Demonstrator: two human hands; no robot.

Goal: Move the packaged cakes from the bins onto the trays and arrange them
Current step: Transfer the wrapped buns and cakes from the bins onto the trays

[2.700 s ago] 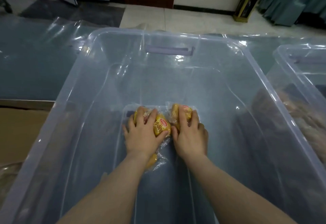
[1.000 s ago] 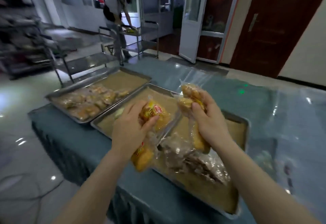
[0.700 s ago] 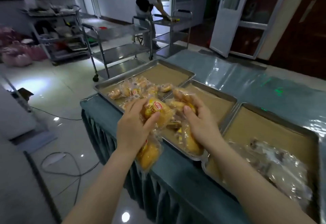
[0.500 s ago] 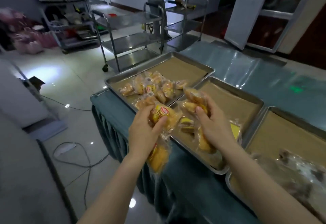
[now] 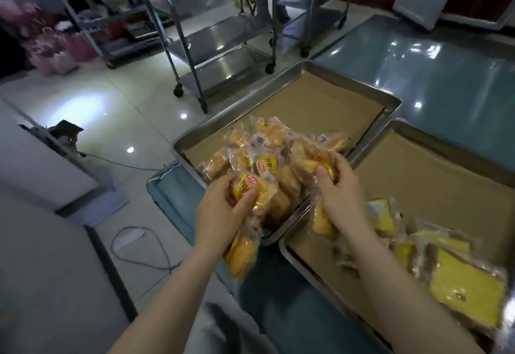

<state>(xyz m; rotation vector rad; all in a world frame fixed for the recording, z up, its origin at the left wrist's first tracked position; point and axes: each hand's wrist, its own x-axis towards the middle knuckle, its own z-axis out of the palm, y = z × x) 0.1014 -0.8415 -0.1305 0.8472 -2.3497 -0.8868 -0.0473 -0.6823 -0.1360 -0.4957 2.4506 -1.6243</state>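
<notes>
My left hand [image 5: 220, 214] grips yellow packaged cakes [image 5: 248, 189], one packet dangling below the palm [image 5: 241, 253]. My right hand [image 5: 338, 194] grips more packaged cakes [image 5: 320, 221], held over the seam between two steel trays. The left tray [image 5: 301, 67] holds a pile of packaged cakes [image 5: 267, 155] at its near end. The right tray [image 5: 284, 245] has flat yellow packets [image 5: 462, 289] at its near right. Both trays are lined with brown paper.
The trays sit on a table with a teal cloth under clear plastic [image 5: 434, 74]. Steel trolleys [image 5: 217, 33] stand on the tiled floor beyond. A cable [image 5: 145, 245] lies on the floor at the left. Pink bags [image 5: 61, 49] sit far left.
I have turned from the clear bin to the trays with the cakes in both hands. Over the last second my hands have come down close to the pile on the left tray.
</notes>
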